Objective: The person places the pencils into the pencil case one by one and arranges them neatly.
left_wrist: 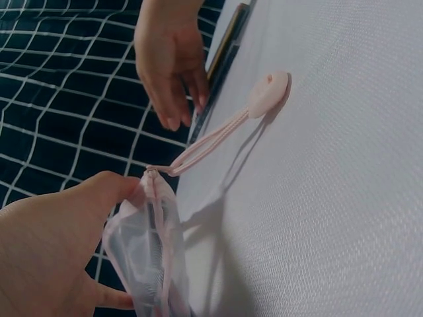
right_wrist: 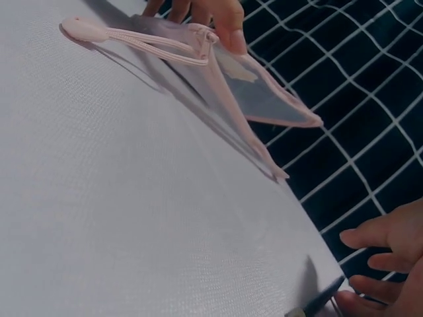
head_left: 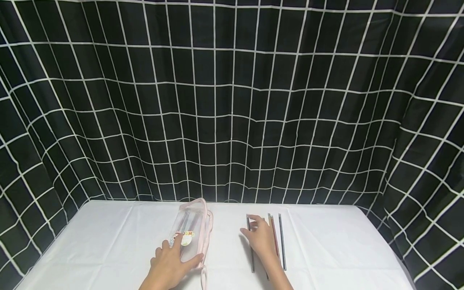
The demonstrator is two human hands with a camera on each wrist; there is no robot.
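Pouch and pencils under two hands. The clear pouch (head_left: pixel 195 223) lies with its long axis running away from the person, its far end beyond the fingers of the left hand (head_left: pixel 169 262) and its near end beside the thumb. The pink zip edge (head_left: pixel 204 245) runs along the side facing the right hand (head_left: pixel 262 238); its two strips stand parted past the left fingertips. The left thumb and fingers hold the pouch between them, the forefinger reaching beside a printed label (head_left: pixel 187 240). Dark slim items (head_left: pixel 185 220) inside the pouch point away, ahead of that forefinger. From the zip end at the left thumb a pink strap (left_wrist: pixel 268 96) trails toward the person, its oval tab on the table (head_left: pixel 333 249).

The right fingers are bent and apart, the forefinger tip at the far end of the leftmost pencil (head_left: pixel 252 257); contact cannot be told. This pencil points away from the person, its far end slanting slightly left. Another passes beneath the hand, partly hidden. A red pencil (head_left: pixel 275 237) lies just right of the fingers, and the rightmost pencil (head_left: pixel 282 245) farther right, both nearly parallel to the first.
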